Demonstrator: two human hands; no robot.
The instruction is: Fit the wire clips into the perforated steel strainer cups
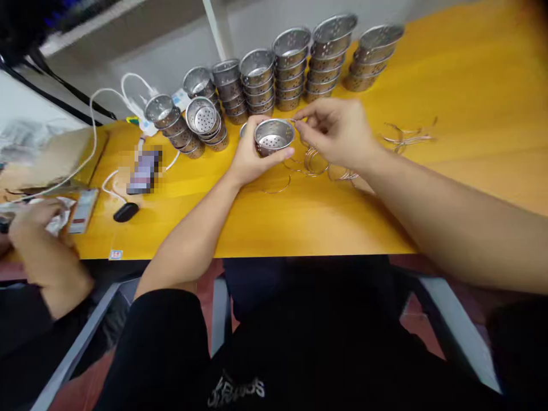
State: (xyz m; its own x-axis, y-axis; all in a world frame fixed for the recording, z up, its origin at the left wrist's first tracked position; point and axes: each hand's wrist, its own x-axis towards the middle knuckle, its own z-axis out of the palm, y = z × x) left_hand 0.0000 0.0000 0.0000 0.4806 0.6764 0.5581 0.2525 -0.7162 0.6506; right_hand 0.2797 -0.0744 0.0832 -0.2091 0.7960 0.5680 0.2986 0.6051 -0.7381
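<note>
Cup [274,137] with holes gripped in curled left hand [252,149]; right hand [331,128] pinching at rim, wire rings [315,162] on surface [274,220] below.

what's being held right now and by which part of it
The left hand holds a perforated metal cup around its side; the right hand pinches at its rim, though what its fingertips grip cannot be told.

Open strip along the front of the yellow tabletop [299,228] – hand can pass there, below the copper-colored wire rings [315,162]. Stacked perforated metal cups [260,85] wall off the back, near the wall. Left side cluttered: white cable [95,114], phone [145,171], black earbud case [125,212]. Right rear tabletop open – loose wire pieces [405,138] sit in front of it.
</note>
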